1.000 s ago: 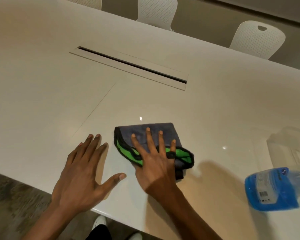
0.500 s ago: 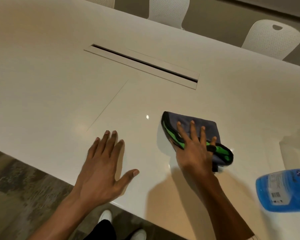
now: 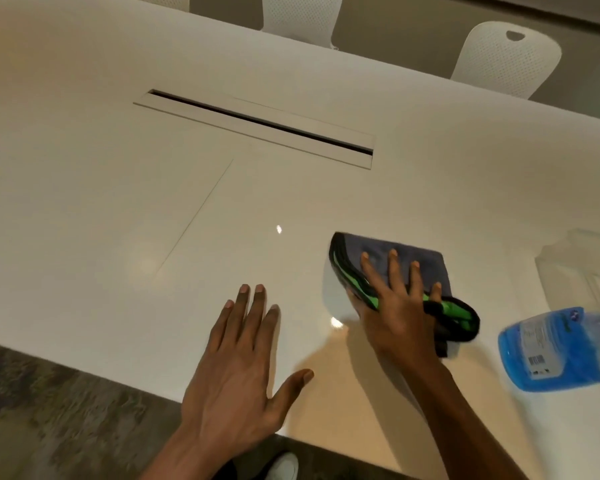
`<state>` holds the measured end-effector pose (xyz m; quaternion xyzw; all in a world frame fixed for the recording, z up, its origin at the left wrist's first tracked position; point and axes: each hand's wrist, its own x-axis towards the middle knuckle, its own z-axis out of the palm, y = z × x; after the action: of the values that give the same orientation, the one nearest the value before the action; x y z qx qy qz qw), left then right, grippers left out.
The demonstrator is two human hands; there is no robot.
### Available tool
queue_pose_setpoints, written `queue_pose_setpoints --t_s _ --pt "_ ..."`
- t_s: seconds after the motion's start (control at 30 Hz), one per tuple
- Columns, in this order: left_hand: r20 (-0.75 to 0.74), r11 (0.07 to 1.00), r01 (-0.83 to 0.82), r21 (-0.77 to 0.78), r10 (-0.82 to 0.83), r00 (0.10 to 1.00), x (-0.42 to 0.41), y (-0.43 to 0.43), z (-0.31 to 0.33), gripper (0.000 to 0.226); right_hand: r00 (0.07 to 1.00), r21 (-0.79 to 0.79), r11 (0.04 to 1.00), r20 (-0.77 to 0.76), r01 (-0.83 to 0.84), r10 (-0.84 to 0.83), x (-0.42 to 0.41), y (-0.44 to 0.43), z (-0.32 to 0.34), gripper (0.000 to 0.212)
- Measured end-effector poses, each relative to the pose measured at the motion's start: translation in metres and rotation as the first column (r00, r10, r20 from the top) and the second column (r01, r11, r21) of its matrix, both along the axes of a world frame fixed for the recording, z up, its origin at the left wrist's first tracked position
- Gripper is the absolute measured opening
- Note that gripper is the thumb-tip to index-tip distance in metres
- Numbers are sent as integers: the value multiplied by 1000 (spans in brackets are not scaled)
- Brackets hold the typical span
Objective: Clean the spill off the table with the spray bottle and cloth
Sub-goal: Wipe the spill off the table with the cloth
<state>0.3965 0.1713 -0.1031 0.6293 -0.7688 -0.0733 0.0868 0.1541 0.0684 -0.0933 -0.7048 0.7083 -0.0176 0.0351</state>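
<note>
A folded grey cloth (image 3: 426, 261) with a green and black edge lies on the white table (image 3: 118, 202), right of centre near the front edge. My right hand (image 3: 395, 306) presses flat on it with fingers spread; the palm hides the cloth's near half. A pale glossy patch (image 3: 336, 296) shows just left of the cloth. To the left, my left hand (image 3: 239, 368) rests flat on the table, fingers apart, holding nothing. At the right stands the spray bottle (image 3: 551, 348), clear with blue liquid, blurred, its top out of sight.
A long cable slot (image 3: 257, 124) with a dark opening cuts across the table's middle. Two white perforated chairs (image 3: 506, 60) (image 3: 302, 15) stand at the far side. The table's front edge runs just below my hands, with carpet (image 3: 49, 410) beneath.
My right hand has slid the cloth to the right, away from my left hand and closer to the spray bottle. The left hand has stayed flat in place.
</note>
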Motion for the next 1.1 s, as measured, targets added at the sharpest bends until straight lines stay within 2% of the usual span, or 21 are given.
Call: queue_pose_setpoints --t_s 0.13,0.2,0.37,0.53,0.6,0.73,0.83,0.9,0.97,1.1 --pt "-9 1000 -1 -14 1 1000 1 0 -1 98 992 -3 992 13 -126 126 38 10 1 68" --pt "-4 1000 -1 -26 1 1000 0 -1 -1 97 984 9 984 27 -178 178 42 37 -1 79" --pt "-15 999 21 -44 -22 1000 2 -1 -3 96 987 79 985 51 -156 152 3 73 -3 83" --pt "19 1000 5 -22 -5 1000 -3 -1 1 94 999 60 998 -48 -17 20 -27 24 1 69" --pt "17 1000 3 -10 -3 1000 -5 -3 3 94 999 24 1000 -31 16 -16 -19 -4 3 73" --pt "29 1000 24 -18 -23 999 -4 -19 8 104 997 47 999 78 -7 3 12 -32 -1 70" --pt "33 1000 -5 -5 5 999 2 -32 9 115 991 -5 992 42 -127 127 28 -14 -3 74" --pt "19 1000 -1 -1 1 1000 4 -34 8 115 975 -45 979 88 -199 203 29 10 -4 81" --pt "4 1000 5 16 -5 1000 6 -32 7 113 969 -4 980 150 -200 198 21 19 -3 85" --pt "-12 999 19 31 -18 1000 7 -31 5 111 991 -9 995 84 -101 101 13 -33 -1 73"
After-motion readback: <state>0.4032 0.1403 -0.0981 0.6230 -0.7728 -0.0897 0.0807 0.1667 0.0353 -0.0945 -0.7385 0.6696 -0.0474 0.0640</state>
